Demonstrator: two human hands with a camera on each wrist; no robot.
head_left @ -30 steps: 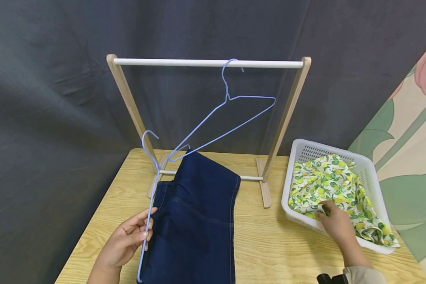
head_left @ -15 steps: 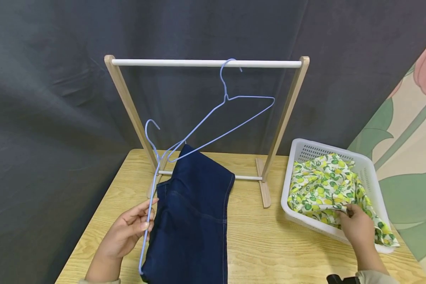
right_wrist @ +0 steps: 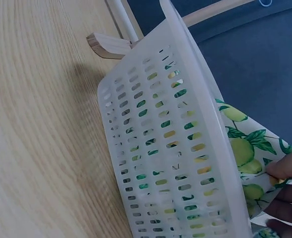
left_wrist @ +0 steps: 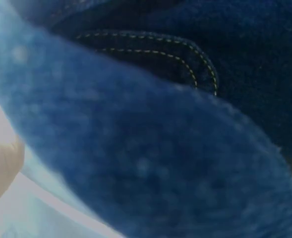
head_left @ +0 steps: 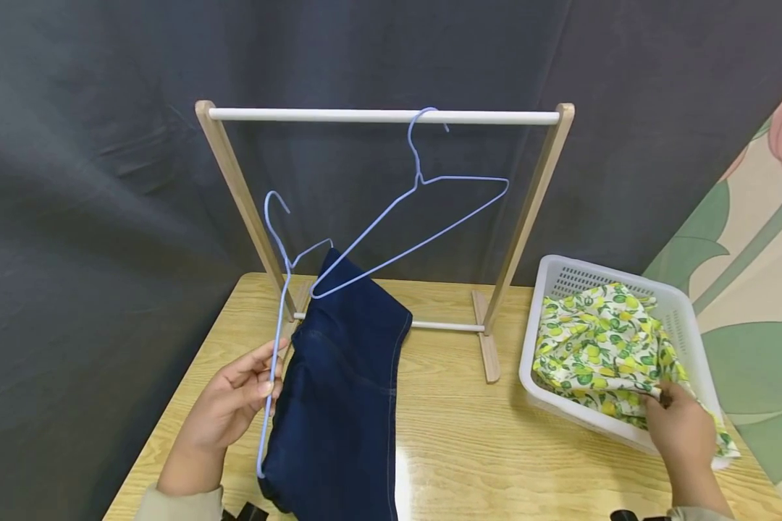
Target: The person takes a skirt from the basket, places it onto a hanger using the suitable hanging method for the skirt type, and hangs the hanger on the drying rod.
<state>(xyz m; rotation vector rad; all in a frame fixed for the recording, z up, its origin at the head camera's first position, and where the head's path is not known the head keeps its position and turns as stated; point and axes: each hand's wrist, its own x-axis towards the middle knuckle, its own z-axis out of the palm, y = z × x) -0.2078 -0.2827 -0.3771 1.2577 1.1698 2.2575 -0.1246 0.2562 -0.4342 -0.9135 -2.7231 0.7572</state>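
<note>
My left hand (head_left: 231,398) pinches the lower bar of a light-blue wire hanger (head_left: 280,311), held with its hook up. Dark blue jeans (head_left: 345,391) with a stitched seam hang on this hanger, over the table's left part. Close up in the left wrist view, the denim (left_wrist: 150,144) fills most of the picture. At the right, my right hand (head_left: 683,430) grips the edge of a lemon-print cloth (head_left: 602,344) lying in a white basket (head_left: 541,325). Thumb and fingers on the printed fabric (right_wrist: 242,151) show in the right wrist view; the garment's kind is unclear.
A wooden rack with a white top rail (head_left: 326,114) stands on the table (head_left: 469,434). From the rail hangs a second blue hanger (head_left: 391,206), with no garment on it. The rack's right foot (head_left: 486,354) is left of the basket. A dark curtain (head_left: 378,51) is behind.
My left hand has raised the hanger and jeans, which shifted slightly left. My right hand has slid right and nearer along the basket, pulling the printed cloth's edge with it.
</note>
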